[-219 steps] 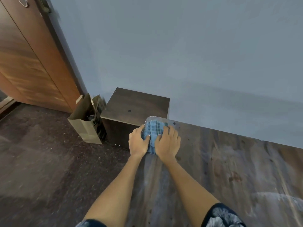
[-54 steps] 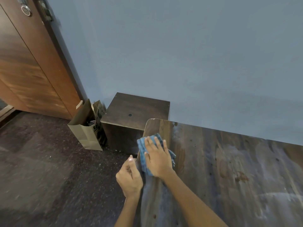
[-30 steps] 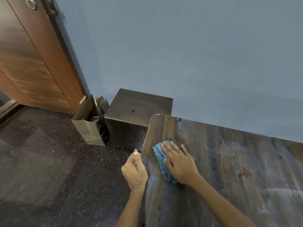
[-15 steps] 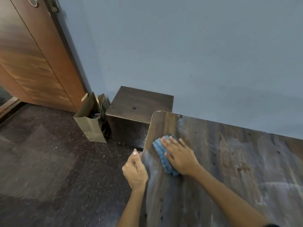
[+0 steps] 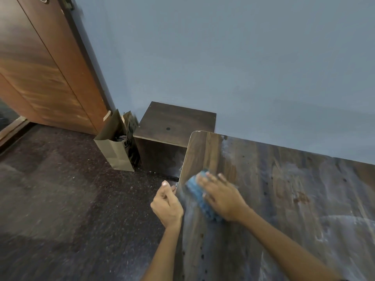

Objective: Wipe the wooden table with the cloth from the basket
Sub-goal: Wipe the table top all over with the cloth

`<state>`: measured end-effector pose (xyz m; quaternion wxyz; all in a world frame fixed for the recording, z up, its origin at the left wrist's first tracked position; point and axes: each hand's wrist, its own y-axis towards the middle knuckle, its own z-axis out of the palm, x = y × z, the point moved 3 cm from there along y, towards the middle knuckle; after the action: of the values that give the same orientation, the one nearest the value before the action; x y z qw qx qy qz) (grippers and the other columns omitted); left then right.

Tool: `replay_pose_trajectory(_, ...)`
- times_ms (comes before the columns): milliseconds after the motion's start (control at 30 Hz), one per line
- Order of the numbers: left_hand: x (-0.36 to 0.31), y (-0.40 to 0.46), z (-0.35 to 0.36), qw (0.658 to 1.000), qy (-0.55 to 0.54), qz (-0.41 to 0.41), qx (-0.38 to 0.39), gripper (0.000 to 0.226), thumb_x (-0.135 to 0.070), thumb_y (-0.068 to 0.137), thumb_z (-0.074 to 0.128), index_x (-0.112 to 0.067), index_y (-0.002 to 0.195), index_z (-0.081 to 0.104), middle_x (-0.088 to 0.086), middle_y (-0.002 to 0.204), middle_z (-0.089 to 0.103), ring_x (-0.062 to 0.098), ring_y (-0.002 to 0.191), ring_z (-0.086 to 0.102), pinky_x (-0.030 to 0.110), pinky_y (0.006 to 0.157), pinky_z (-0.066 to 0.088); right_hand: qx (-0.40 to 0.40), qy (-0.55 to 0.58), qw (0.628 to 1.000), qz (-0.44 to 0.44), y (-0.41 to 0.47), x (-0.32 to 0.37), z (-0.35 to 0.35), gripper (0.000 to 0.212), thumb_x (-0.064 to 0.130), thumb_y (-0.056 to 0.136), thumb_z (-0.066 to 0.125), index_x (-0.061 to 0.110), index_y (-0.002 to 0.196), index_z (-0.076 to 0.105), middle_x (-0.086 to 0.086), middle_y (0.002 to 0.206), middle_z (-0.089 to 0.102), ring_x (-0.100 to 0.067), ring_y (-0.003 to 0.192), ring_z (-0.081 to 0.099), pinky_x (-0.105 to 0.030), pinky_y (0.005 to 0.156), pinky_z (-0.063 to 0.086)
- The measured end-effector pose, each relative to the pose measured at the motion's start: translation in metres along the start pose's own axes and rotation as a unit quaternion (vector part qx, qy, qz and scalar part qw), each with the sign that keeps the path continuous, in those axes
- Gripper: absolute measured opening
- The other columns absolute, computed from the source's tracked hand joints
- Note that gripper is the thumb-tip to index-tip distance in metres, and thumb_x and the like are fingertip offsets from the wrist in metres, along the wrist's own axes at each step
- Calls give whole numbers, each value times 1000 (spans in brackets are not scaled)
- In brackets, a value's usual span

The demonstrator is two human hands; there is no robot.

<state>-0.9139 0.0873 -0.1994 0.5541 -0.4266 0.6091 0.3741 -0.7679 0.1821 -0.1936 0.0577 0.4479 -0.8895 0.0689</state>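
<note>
The dark wooden table fills the lower right, with dusty pale streaks on its top. A folded blue cloth lies near the table's left edge, close to the far left corner. My right hand presses flat on the cloth with its fingers straight, covering most of it. My left hand is just off the table's left edge, fingers curled against the edge; whether it grips the edge or only touches it is unclear. No basket is in view.
A low dark wooden box stands on the floor beyond the table's corner, against the blue wall. A brown paper bag leans beside it. A wooden door is at the left. Dark speckled floor lies left of the table.
My right hand slid the cloth from the far left corner back along the left edge and a little inward. My left hand came off the cloth and dropped beside the table's edge.
</note>
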Motion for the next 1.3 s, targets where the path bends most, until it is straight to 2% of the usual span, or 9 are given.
replay_pose_trajectory(167, -5, -8, -6, 1000, 1, -2, 9, 73, -62, 80, 32, -1, 94, 69, 8, 77, 71, 12, 73, 69, 16, 66, 53, 7, 28, 982, 185, 44, 12, -10, 54, 38, 98, 9, 22, 150, 3, 5, 158, 4, -18, 145, -2, -42, 116, -2)
replay_pose_trajectory(333, -1, -7, -11, 999, 33, 1, 9, 56, -60, 85, 34, -16, 73, 68, -12, 59, 60, 10, 58, 62, 39, 64, 56, 27, 44, 999, -2, 20, 66, 4, 67, 41, 87, 2, 21, 149, 14, 4, 157, 14, -18, 145, 5, -46, 118, 3)
replay_pose_trajectory(433, 2, -9, -16, 999, 40, -6, 11, 60, -62, 84, 33, -15, 73, 68, -5, 60, 63, 12, 59, 63, 40, 65, 56, 60, 23, 997, -44, 2, 46, 1, 60, 41, 91, 6, 27, 149, 8, 10, 157, 10, -11, 144, 1, -40, 117, -3)
replay_pose_trajectory(667, -8, -18, -17, 998, 54, 21, 8, 75, -57, 88, 16, -4, 117, 61, 10, 84, 73, 18, 83, 69, 34, 78, 55, 34, 24, 978, 203, 34, 10, -9, 52, 31, 102, 18, 22, 150, -1, 4, 158, 0, -20, 145, -5, -42, 116, -3)
replay_pose_trajectory(867, -5, -15, -16, 993, 100, 59, 5, 69, -49, 92, 14, -6, 120, 60, 13, 84, 73, 26, 79, 68, 29, 70, 50, 62, 21, 998, -1, 16, 61, 1, 62, 40, 89, 2, 24, 150, 6, 6, 158, 7, -17, 145, -1, -43, 115, -4)
replay_pose_trajectory(967, -5, -15, -18, 994, 99, 52, 0, 72, -51, 91, 13, -5, 119, 61, 12, 82, 73, 25, 77, 68, 31, 68, 51, 64, 38, 997, -32, -8, 47, -3, 54, 38, 96, 12, 29, 149, 8, 12, 156, 10, -9, 144, -2, -38, 114, -8)
replay_pose_trajectory(1067, -9, -18, -17, 993, 98, 59, 10, 73, -51, 91, 13, -3, 116, 63, 8, 80, 73, 21, 79, 69, 32, 73, 53, 47, 31, 996, 65, -8, 23, -6, 58, 43, 93, 4, 30, 149, 8, 13, 157, 7, -8, 144, -4, -39, 115, -7)
replay_pose_trajectory(1200, -14, -22, -17, 992, 111, 67, -4, 70, -47, 91, 12, -6, 120, 60, 6, 79, 73, 13, 75, 64, 26, 74, 46, -22, 55, 967, 249, 15, 41, -3, 52, 29, 101, 22, 25, 150, 4, 8, 158, 4, -16, 145, -3, -41, 116, -4)
replay_pose_trajectory(1300, -10, -18, -18, 993, 105, 52, -12, 66, -44, 93, 14, -6, 118, 61, 9, 80, 73, 7, 64, 58, 12, 64, 42, -56, 80, 970, 224, 21, 79, 4, 52, 28, 99, 25, 24, 149, 12, 7, 157, 11, -17, 145, 3, -41, 116, 0)
